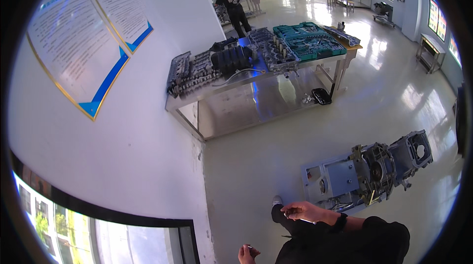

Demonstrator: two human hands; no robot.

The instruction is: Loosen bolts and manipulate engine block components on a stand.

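My right hand [303, 211] is in front of my body, its fingers curled in. What they hold, if anything, is too small and dark to make out. A black band [340, 221] circles that wrist. Low at the bottom edge, my left hand [247, 254] shows with bent fingers; a tiny pale spot lies at the fingertips, too small to name. Neither hand touches the things around. Nearest to the right hand is a grey metal stand [320, 200] on the floor, carrying a gearbox-like metal housing [377, 168].
A steel workbench [231, 109] ahead bears engine parts [197, 69] and an open green tool case [308, 42]. A black tray [321, 96] lies on its lower shelf. Another person [231, 5] stands behind it. A white wall [162, 155] with framed posters [79, 47] rises at left.
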